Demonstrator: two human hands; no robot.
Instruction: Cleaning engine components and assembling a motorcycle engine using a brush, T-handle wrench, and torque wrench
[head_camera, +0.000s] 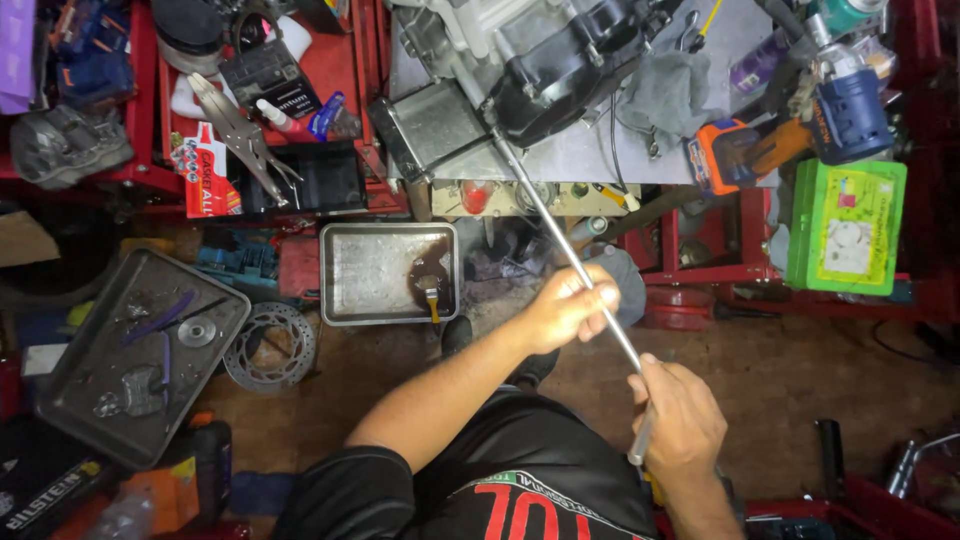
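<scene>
Your left hand (568, 308) is wrapped tight around the middle of a long steel bar (570, 255), fingers curled over the top of it, and your right hand (682, 420) is clamped around the bar's near end, with a short stub of it showing below your fist. That bar runs on a slant from your right hand up and leftward to the black engine (560, 60) sitting on the grey metal workbench (590, 150), where its far end meets the underside of the engine casing.

Just left of the bar, on the floor, sits a shallow steel drain tray (372, 272) with a pool of dark oil in its right corner. Further left lies a perforated brake disc (268, 347) and, beside that, a dark tray (140, 355) holding small parts and purple-handled pliers (160, 318).

On the red shelf at upper left, locking pliers (240, 135) rest near a black battery (268, 78). To the right of the engine lies a grey rag (665, 92), then an orange and black power tool (750, 150), a blue one (850, 112) and a green box (846, 226).
</scene>
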